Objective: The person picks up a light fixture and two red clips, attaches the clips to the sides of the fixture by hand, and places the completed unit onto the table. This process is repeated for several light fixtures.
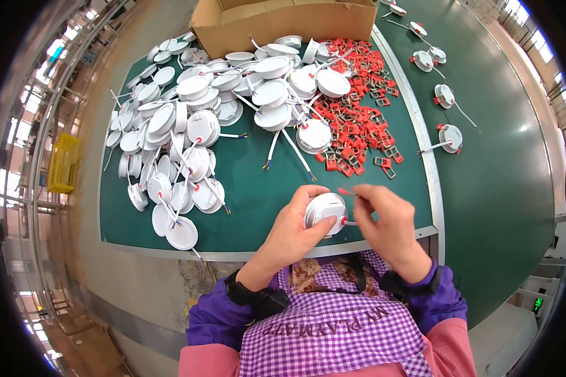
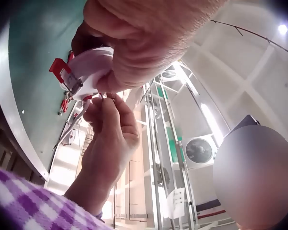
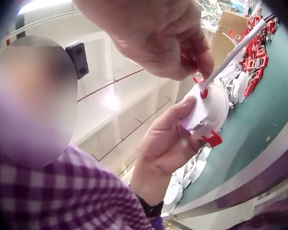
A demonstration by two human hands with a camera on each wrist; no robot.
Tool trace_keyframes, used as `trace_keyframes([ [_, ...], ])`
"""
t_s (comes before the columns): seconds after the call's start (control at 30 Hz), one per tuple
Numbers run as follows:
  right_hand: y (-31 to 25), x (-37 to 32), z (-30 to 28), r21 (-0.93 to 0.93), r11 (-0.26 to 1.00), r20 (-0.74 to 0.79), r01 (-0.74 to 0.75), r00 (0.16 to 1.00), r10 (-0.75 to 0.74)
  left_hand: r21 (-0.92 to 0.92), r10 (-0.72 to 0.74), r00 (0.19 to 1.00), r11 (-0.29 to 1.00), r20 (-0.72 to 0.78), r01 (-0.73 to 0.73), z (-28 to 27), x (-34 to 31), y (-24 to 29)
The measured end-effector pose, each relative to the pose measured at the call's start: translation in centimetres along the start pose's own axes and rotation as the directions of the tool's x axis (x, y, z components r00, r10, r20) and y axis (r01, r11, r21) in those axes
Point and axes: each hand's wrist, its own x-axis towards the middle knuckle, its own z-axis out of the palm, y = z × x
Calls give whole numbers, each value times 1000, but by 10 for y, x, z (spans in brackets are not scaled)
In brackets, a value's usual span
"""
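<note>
Left hand was clamped on one white lamp, held over the table by its near edge; one red clip was pinched by the right hand. "MY PLAYMATE" was printed on the apron. Bare table was exposed by its right edge. At least six other lamps were spread along the second table.
</note>
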Motion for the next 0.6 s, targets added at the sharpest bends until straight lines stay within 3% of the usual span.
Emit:
trace_keyframes([
  [0.1,-10,-5,1,71,997,112,-44,993,36,117,-17,1000,993,-26,20,-3,2,5],
  [0.27,-11,-7,5,36,999,140,12,990,-17,241,-16,999,970,-34,24,-4,4,9],
  [0.4,-16,-9,7,-39,997,140,67,988,-61,238,-34,999,970,-42,43,-2,5,9],
  [0.6,-20,-8,9,-100,992,133,77,989,-63,265,71,995,963,-64,-52,-3,8,4],
])
